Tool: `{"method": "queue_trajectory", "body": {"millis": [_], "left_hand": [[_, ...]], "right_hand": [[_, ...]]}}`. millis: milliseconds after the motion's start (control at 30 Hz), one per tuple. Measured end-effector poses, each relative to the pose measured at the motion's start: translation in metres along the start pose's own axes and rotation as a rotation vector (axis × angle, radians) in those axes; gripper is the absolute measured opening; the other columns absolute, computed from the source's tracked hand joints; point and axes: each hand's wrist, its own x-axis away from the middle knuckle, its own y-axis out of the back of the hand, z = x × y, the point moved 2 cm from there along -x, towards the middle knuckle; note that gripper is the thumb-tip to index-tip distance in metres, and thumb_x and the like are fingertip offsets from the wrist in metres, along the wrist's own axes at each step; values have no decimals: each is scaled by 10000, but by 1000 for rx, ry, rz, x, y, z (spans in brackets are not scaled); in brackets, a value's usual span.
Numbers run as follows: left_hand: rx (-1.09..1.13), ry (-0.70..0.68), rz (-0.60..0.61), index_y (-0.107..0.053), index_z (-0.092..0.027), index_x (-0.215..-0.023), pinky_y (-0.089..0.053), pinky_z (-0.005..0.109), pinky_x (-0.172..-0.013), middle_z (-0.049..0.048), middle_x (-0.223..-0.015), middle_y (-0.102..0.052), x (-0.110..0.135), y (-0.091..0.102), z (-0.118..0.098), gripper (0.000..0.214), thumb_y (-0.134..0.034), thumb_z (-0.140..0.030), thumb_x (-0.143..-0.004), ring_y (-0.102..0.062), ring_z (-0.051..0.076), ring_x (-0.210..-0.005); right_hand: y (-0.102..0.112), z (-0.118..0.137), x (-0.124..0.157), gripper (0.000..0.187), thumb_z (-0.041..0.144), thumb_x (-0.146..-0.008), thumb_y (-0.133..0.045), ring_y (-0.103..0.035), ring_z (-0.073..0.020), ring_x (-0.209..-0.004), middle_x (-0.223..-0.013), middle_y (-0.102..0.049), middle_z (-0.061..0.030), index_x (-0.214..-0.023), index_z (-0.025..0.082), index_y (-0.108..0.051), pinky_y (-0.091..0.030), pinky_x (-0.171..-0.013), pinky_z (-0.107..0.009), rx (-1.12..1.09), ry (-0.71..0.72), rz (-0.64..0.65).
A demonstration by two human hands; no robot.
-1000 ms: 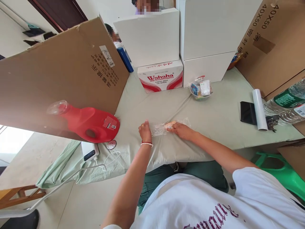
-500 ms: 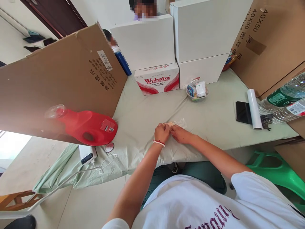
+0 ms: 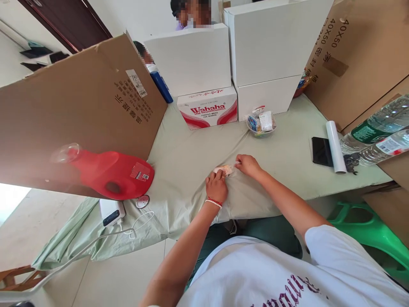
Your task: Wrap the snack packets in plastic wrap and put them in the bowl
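A small clear plastic bag with a pale orange snack (image 3: 226,170) inside lies on the pale green cloth (image 3: 191,157) near the table's front edge. My left hand (image 3: 216,186), with a bead bracelet at the wrist, is closed on the bag's near end. My right hand (image 3: 248,164) pinches the bag's right end just beside it. Both hands rest on the cloth, a few centimetres apart.
A red detergent jug (image 3: 108,172) lies at the left against a leaning cardboard sheet (image 3: 73,111). A Wahaha box (image 3: 207,108), white boxes (image 3: 268,55) and a small snack bowl (image 3: 261,123) stand behind. At the right: a black phone (image 3: 319,151), a white roll (image 3: 334,145), water bottles (image 3: 373,140). Other people sit beyond.
My left hand came in from the bag's left end and closed on it. The stretched-out bag is now bunched into a small packet between both hands.
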Motion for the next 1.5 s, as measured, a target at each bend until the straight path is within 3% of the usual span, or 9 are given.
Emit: {"method": "queue_trajectory", "body": {"millis": [200,300,433,567,800,933,1167,1300,1500], "left_hand": [[65,-42,3,-746,-173,-1102,-457,479,-907,160,-1269,-708,-2,-5,4,338,-459,-94,-942,-611,339,-1167],[109,-81,23,-736,-171,-1115,-502,456,-910,147,-1243,-723,7,-5,19,335,-534,-97,-859,-642,324,-1150],[279,-221,-111,-641,-178,-1356,-513,440,-1064,121,-1457,-651,47,-6,60,543,-503,-90,-839,-615,273,-1292],[319,-135,-288,-704,-198,-1179,-527,468,-1048,103,-1266,-747,98,-16,98,368,-489,-100,-897,-665,275,-1191],[211,-79,-334,-668,-207,-1266,-492,481,-1068,104,-1318,-737,125,-24,89,402,-490,-89,-925,-654,293,-1265],[149,-94,-401,-662,-203,-1286,-485,462,-1057,111,-1310,-746,125,-24,84,396,-504,-102,-936,-674,290,-1250],[86,-121,-471,-638,-211,-1312,-503,417,-1005,105,-1282,-765,129,-25,86,399,-508,-114,-948,-706,274,-1222],[106,-97,-440,-643,-228,-1327,-511,419,-1016,102,-1296,-764,129,-27,86,414,-504,-127,-950,-708,272,-1237],[122,-53,-437,-659,-232,-1317,-516,424,-1008,113,-1302,-761,130,-28,87,414,-502,-131,-948,-706,277,-1242]], "right_hand": [[-21,70,-30,244,164,-996,-552,-666,-189,-945,-1179,-721,-98,-1169,176,-724,-456,-797,-267,38,187,19],[-40,89,-30,225,137,-1013,-534,-664,-202,-923,-1102,-725,-120,-1080,139,-749,-473,-801,-280,79,267,71],[-51,84,-10,286,302,-1084,-519,-598,-264,-1163,-1185,-701,-147,-1135,125,-737,-467,-997,-356,109,407,51],[-55,65,6,392,347,-1013,-669,-552,-288,-1249,-1378,-643,-146,-1350,146,-655,-466,-1056,-419,173,553,-4],[-65,52,-7,435,141,-1065,-432,-564,-268,-1290,-1453,-645,-140,-1450,199,-627,-419,-1145,-460,160,521,-150],[-32,12,-29,470,197,-1072,-347,-577,-263,-1304,-1433,-661,-129,-1457,227,-616,-458,-1134,-443,-88,363,-372],[113,-124,-95,539,358,-1081,-288,-572,-304,-1318,-1453,-577,-185,-1576,194,-423,-460,-1109,-479,-168,-26,-919],[152,-146,-139,526,302,-1079,-314,-589,-292,-1242,-1382,-570,-210,-1557,115,-428,-462,-1043,-421,19,-112,-780],[124,-119,-155,426,160,-1027,-367,-544,-313,-1204,-1273,-630,-167,-1354,191,-639,-438,-1011,-430,202,-154,-588]]}}
